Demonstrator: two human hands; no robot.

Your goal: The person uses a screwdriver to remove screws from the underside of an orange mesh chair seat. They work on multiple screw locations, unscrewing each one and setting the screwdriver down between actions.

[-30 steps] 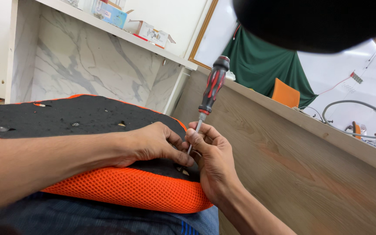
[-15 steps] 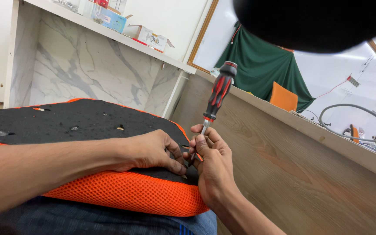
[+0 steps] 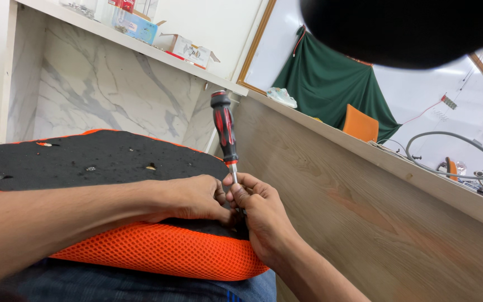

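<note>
Screwdriver (image 3: 224,130) now upright | right hand (image 3: 258,215) grips shaft | left hand (image 3: 194,197) flat on cushion (image 3: 102,162) | marble wall (image 3: 96,95)

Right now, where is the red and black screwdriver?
The red and black screwdriver stands upright at centre, shaft pinched by the right hand, beside the left hand.

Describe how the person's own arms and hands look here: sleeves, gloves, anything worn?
Both forearms are bare as far as the frame shows, with no sleeves in view. The left hand and right hand wear no gloves. No rings, watch or wristband can be seen on either.
</note>
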